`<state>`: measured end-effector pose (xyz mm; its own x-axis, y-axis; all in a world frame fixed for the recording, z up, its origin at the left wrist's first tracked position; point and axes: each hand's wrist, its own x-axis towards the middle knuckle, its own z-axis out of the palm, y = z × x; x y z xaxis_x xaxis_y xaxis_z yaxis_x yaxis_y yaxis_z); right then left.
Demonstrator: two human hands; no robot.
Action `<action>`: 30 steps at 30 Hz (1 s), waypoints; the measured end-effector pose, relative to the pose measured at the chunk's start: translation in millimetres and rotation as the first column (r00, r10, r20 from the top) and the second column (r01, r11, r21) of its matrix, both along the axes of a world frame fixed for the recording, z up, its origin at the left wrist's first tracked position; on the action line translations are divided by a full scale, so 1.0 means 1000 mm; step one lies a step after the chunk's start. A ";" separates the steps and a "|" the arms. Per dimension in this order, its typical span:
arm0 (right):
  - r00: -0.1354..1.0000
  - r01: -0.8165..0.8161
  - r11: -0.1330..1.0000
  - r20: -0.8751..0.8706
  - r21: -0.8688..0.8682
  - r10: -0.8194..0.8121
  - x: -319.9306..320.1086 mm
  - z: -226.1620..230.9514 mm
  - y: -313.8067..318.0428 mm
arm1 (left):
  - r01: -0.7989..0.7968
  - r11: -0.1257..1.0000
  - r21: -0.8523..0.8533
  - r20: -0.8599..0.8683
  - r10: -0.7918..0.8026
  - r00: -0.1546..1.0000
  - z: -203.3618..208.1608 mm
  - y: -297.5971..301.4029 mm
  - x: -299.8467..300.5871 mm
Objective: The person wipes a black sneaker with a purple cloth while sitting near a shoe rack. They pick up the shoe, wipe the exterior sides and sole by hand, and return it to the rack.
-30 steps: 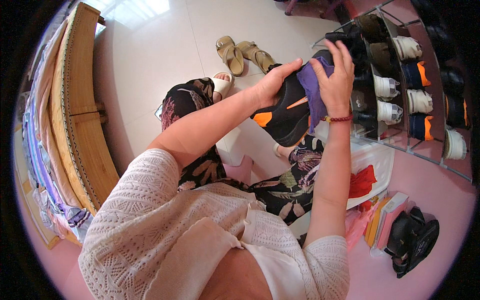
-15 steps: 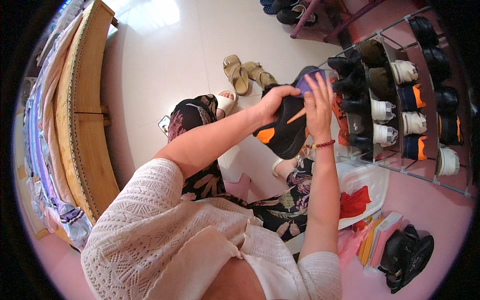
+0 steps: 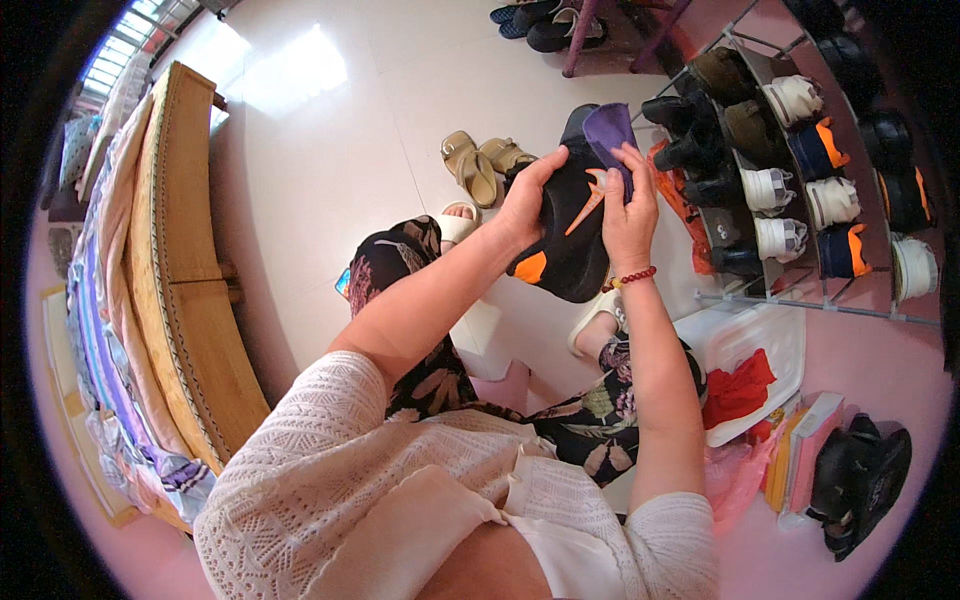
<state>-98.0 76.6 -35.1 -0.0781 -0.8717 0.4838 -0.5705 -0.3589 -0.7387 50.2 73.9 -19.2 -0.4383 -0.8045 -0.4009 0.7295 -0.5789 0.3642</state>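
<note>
Black shoe (image 3: 572,240) clasped in left hand (image 3: 527,203), right hand (image 3: 632,218) pinching purple cloth (image 3: 607,128), rack edge (image 3: 765,301) right, floor (image 3: 320,170) left

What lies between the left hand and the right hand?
In the head view, the black shoe lies between the left hand and the right hand.

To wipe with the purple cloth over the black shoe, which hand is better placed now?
Probably the right hand: it holds the purple cloth close to the black shoe. The left hand seems less free, since it grips the shoe from the left side.
</note>
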 end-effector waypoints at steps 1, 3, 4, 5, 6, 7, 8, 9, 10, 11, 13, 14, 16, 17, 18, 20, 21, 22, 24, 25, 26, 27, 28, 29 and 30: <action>0.997 0.031 0.999 -0.077 -0.029 -0.033 -0.002 0.001 -0.002 | 0.012 1.000 0.019 0.007 -0.013 1.000 -0.002 -0.001 -0.001; 0.975 0.095 0.995 -0.199 -0.038 -0.101 -0.002 0.009 -0.001 | 0.031 0.998 0.062 0.019 -0.032 0.999 -0.003 0.002 -0.002; 0.957 0.123 0.991 -0.260 -0.043 -0.130 -0.001 0.015 0.001 | 0.019 0.999 0.039 0.018 -0.020 1.000 -0.007 0.001 -0.002; 0.985 0.053 0.998 -0.165 0.044 -0.045 0.001 0.022 0.006 | 0.016 0.999 0.028 0.005 -0.016 1.000 -0.009 0.000 0.000; 0.997 -0.028 0.992 -0.066 0.121 0.036 0.004 0.032 0.015 | 0.011 1.000 0.015 -0.012 -0.010 1.000 -0.008 -0.001 0.002; 0.993 -0.118 0.975 0.038 0.190 0.113 0.008 0.039 0.024 | 0.003 1.000 0.003 -0.030 -0.003 1.000 -0.008 -0.003 0.004; 0.980 -0.189 0.970 0.087 0.153 0.177 0.013 0.042 0.034 | -0.031 0.999 -0.030 0.006 0.031 0.999 -0.009 -0.005 0.004; 0.951 -0.280 0.939 0.189 0.202 0.243 0.015 0.041 0.046 | -0.062 0.996 -0.063 0.036 0.064 0.997 -0.009 -0.008 0.002; 0.956 -0.293 0.935 0.079 0.200 0.282 0.018 0.042 0.057 | -0.093 0.991 -0.096 0.068 0.100 0.993 -0.010 -0.010 0.002; 0.948 -0.306 0.931 -0.031 0.199 0.318 0.021 0.042 0.064 | -0.073 0.992 -0.101 -0.006 0.073 0.997 -0.014 -0.012 0.002; 0.943 -0.288 0.950 -0.138 0.118 0.303 0.026 0.044 0.066 | -0.021 0.993 -0.117 -0.152 0.003 0.988 -0.016 -0.014 0.001; 0.938 -0.281 0.957 -0.191 0.077 0.291 0.026 0.044 0.066 | 0.022 0.996 -0.084 -0.178 -0.036 0.983 -0.017 -0.011 0.000; 0.946 -0.162 0.986 -0.289 -0.025 0.148 0.024 0.039 0.056 | -0.005 0.998 -0.059 -0.036 0.003 0.999 -0.013 -0.003 -0.007; 0.941 -0.104 0.991 -0.332 -0.083 0.071 0.021 0.036 0.050 | -0.021 0.998 -0.052 0.034 0.023 0.999 -0.012 -0.001 -0.012; 0.947 -0.078 0.996 -0.314 -0.052 0.058 0.020 0.033 0.045 | -0.035 0.996 -0.078 0.008 0.036 0.999 -0.020 -0.002 -0.014; 0.949 -0.033 0.997 -0.316 -0.067 0.010 0.014 0.028 0.031 | 0.051 0.992 -0.111 -0.030 -0.055 0.998 -0.029 0.000 -0.006; 0.946 -0.001 0.998 -0.325 -0.064 -0.019 0.012 0.025 0.023 | 0.128 0.975 -0.181 -0.078 -0.144 0.986 -0.040 0.000 0.001; 0.950 0.047 0.998 -0.308 -0.037 -0.056 0.006 0.025 0.016 | 0.054 0.999 -0.003 0.099 -0.054 0.994 -0.008 0.010 -0.012; 0.955 0.134 0.991 -0.266 -0.001 -0.130 -0.006 0.021 0.004 | 0.088 0.996 0.002 0.027 -0.088 0.996 -0.012 0.013 -0.019; 0.953 0.164 0.986 -0.261 0.010 -0.155 -0.008 0.021 -0.001 | 0.112 0.994 0.005 -0.025 -0.112 0.993 -0.009 0.014 -0.020; 0.961 0.159 0.986 -0.223 -0.042 -0.165 -0.008 0.020 -0.001 | 0.118 0.993 0.004 -0.018 -0.118 0.993 -0.004 0.015 -0.019; 0.975 0.115 0.993 -0.191 -0.009 -0.115 -0.001 0.022 0.001 | 0.075 0.997 -0.016 -0.014 -0.075 0.997 -0.006 0.010 -0.014; 0.984 0.073 0.997 -0.164 0.027 -0.067 0.008 0.025 0.009 | 0.035 0.999 -0.030 -0.017 -0.035 0.999 -0.012 0.006 -0.011; 0.991 0.029 0.998 -0.136 0.062 -0.020 0.018 0.027 0.017 | -0.005 0.999 -0.044 -0.020 0.004 1.000 -0.016 0.002 -0.009; 0.994 -0.043 0.994 -0.092 0.098 0.052 0.028 0.029 0.027 | -0.099 0.995 -0.024 -0.001 0.099 0.995 -0.017 -0.002 -0.010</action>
